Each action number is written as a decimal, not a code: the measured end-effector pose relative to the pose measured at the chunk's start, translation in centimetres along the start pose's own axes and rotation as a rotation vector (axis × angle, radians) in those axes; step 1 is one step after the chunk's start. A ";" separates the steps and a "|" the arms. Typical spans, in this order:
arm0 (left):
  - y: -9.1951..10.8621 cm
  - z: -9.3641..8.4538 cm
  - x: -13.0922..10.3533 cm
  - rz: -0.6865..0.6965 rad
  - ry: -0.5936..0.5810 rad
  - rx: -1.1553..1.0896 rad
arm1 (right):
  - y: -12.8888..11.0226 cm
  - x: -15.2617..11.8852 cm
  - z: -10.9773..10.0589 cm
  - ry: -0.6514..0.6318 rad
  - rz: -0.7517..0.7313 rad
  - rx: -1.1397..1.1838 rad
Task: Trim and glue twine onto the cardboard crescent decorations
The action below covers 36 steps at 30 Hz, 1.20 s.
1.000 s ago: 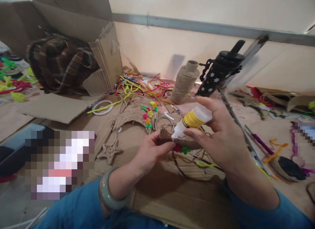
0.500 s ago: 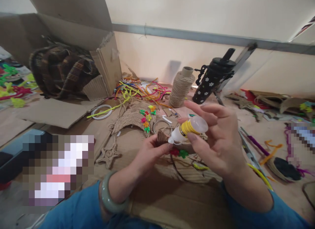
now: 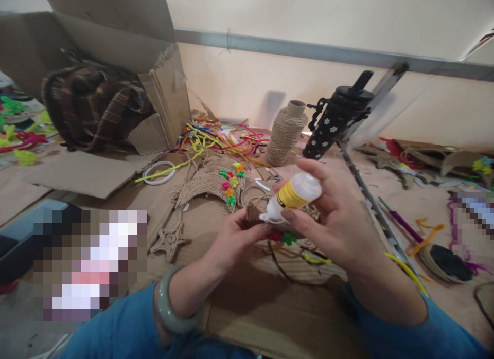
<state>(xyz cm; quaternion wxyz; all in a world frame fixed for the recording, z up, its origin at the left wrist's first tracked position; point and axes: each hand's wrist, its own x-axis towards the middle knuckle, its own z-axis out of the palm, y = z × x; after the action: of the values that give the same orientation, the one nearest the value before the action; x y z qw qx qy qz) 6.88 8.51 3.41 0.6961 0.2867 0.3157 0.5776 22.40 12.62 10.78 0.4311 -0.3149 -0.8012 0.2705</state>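
Observation:
In front of me, my right hand (image 3: pixel 341 225) grips a white glue bottle (image 3: pixel 312 185) with a yellow label. The bottle is tilted, its nozzle pointing down to the left at a twine-wrapped piece (image 3: pixel 253 213). My left hand (image 3: pixel 236 241) pinches that piece near the nozzle, fingers closed on its edge. Red and green fuzzy flowers (image 3: pixel 287 239) show below the piece, whose far side is partly hidden by the bottle and right hand. Twine crescents (image 3: pixel 204 190) with small coloured flowers lie beyond my left hand, and a twine star (image 3: pixel 170 243) hangs off on a cord.
A twine spool (image 3: pixel 283 135) and a black flowered tumbler (image 3: pixel 328 122) stand at the back. An open cardboard box (image 3: pixel 170 99) holds a plaid item at the left. Coloured pipe cleaners (image 3: pixel 208 143) are heaped behind the crescents. A dark woven oval (image 3: pixel 443 261) lies right.
The glue bottle has shifted slightly left and its nozzle has moved a little further over the twine piece. My right fingers have closed in lower around the bottle. My left hand stays put.

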 end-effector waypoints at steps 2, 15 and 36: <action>0.0 -0.1 0.1 0.008 -0.002 0.015 | -0.2 0.1 -0.3 -0.037 -0.036 -0.093; 0.0 0.1 0.1 0.011 0.038 0.089 | -0.1 -0.7 -1.0 0.062 0.091 -0.016; 0.3 -0.2 0.2 0.028 0.139 0.076 | -0.3 -0.4 -0.4 -0.014 -0.019 -0.073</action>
<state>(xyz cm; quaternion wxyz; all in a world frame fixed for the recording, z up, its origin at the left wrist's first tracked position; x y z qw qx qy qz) 6.63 8.80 3.46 0.6529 0.2766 0.3810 0.5933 22.85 12.21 11.00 0.4164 -0.3208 -0.8165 0.2388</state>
